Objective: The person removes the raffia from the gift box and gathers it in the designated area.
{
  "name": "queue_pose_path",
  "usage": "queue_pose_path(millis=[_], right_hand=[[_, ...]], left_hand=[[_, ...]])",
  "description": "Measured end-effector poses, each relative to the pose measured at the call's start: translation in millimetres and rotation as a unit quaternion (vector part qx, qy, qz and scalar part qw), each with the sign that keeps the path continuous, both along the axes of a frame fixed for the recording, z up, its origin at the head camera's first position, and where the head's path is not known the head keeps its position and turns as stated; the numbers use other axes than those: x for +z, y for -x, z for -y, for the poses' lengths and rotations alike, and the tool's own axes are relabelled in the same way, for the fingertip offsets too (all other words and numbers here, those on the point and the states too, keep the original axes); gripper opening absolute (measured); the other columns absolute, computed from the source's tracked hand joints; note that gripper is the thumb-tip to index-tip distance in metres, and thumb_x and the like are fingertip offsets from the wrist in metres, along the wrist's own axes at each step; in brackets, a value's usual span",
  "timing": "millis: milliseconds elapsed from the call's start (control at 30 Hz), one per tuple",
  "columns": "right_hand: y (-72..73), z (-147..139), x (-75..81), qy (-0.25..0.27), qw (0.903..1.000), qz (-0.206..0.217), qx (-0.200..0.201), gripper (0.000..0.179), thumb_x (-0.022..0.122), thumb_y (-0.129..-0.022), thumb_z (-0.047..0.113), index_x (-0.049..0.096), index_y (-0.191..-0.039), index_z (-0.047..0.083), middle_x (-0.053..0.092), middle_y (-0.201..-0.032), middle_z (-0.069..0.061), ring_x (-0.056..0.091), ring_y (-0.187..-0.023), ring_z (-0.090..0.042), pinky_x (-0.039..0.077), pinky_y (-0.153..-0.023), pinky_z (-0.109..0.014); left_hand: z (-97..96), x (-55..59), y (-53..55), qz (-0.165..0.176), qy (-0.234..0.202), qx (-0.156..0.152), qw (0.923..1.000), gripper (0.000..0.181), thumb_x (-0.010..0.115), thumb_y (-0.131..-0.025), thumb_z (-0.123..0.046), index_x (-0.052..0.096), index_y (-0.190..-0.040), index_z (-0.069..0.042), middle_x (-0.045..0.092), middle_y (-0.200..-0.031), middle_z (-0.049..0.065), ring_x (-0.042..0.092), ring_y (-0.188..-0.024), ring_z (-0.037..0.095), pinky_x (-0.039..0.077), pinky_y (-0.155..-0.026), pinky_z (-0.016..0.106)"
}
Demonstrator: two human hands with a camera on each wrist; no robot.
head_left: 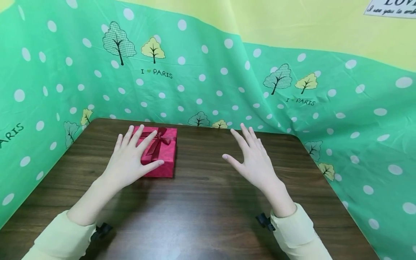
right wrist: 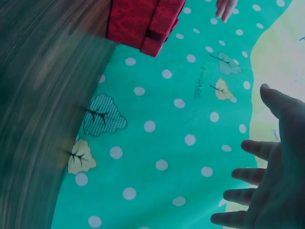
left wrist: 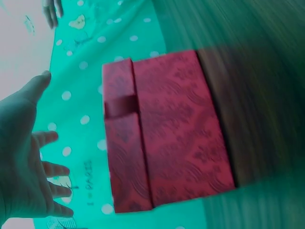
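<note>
A red patterned gift box (head_left: 167,159) with a dark red ribbon bow (head_left: 160,139) on its lid stands toward the back left of the table. My left hand (head_left: 126,164), fingers spread, hovers in front of the box and hides its left part in the head view. The left wrist view shows the box (left wrist: 178,129) apart from the hand (left wrist: 24,167), its lid and a band of ribbon (left wrist: 121,106) visible. Over the right half of the table, my right hand (head_left: 258,164) is held in the air with spread fingers and nothing in it.
The dark wooden table (head_left: 201,216) is bounded at the back and sides by a green cloth (head_left: 208,86) with white dots and printed trees. Small black devices (head_left: 101,231) sit at both wrists, by the pale sleeves (head_left: 295,231).
</note>
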State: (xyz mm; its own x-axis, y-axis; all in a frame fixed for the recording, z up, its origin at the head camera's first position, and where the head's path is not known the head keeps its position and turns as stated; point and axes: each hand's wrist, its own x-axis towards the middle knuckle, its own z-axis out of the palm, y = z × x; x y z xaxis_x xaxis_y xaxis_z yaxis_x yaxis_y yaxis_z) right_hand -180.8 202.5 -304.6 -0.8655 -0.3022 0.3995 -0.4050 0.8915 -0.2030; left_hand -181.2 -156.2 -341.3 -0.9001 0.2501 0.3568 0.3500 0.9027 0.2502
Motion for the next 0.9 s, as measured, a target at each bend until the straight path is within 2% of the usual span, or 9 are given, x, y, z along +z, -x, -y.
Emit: queue_pose_path(millis=[233, 433, 700, 900], right_hand=[[8.1, 16.9, -0.3, 0.037, 0.9988, -0.003, 0.032, 0.076, 0.053, -0.084, 0.065, 0.021, -0.149, 0.04, 0.012, -0.158, 0.004, 0.01, -0.146, -0.021, 0.026, -0.109, -0.057], [12.1, 32.6, -5.3, 0.059, 0.9962, 0.002, 0.064, 0.078, 0.059, -0.084, 0.059, 0.023, -0.149, 0.036, 0.012, -0.158, 0.006, 0.012, -0.146, -0.02, 0.035, -0.104, -0.056], [12.4, 55.0, -11.6, 0.105, 0.9884, 0.062, 0.09, 0.079, 0.062, -0.084, 0.055, 0.02, -0.149, 0.038, 0.014, -0.157, 0.01, 0.014, -0.145, -0.018, 0.033, -0.107, -0.054], [16.4, 72.0, -18.6, 0.135, 0.9821, 0.072, 0.11, 0.08, 0.068, -0.083, 0.048, 0.022, -0.149, 0.037, 0.021, -0.156, 0.008, 0.022, -0.143, -0.017, 0.031, -0.108, -0.051]], left_hand=[[18.5, -5.5, 3.3, -0.003, -0.02, 0.005, 0.9998, 0.089, 0.062, -0.078, -0.063, 0.023, -0.151, -0.028, 0.019, -0.155, 0.017, 0.009, -0.142, 0.041, 0.006, -0.112, 0.06], [32.1, -12.8, 9.3, -0.005, -0.042, 0.002, 0.9991, 0.089, 0.065, -0.079, -0.059, 0.025, -0.15, -0.026, 0.022, -0.154, 0.017, 0.011, -0.142, 0.041, 0.006, -0.112, 0.06], [47.9, -22.4, 18.2, -0.013, -0.069, -0.01, 0.9975, 0.088, 0.068, -0.078, -0.056, 0.027, -0.15, -0.026, 0.026, -0.153, 0.016, 0.014, -0.142, 0.039, 0.008, -0.111, 0.062], [59.1, -27.5, 26.0, 0.008, -0.093, -0.019, 0.9954, 0.092, 0.072, -0.076, -0.053, 0.026, -0.15, -0.025, 0.026, -0.153, 0.016, 0.013, -0.142, 0.041, 0.008, -0.11, 0.065]])
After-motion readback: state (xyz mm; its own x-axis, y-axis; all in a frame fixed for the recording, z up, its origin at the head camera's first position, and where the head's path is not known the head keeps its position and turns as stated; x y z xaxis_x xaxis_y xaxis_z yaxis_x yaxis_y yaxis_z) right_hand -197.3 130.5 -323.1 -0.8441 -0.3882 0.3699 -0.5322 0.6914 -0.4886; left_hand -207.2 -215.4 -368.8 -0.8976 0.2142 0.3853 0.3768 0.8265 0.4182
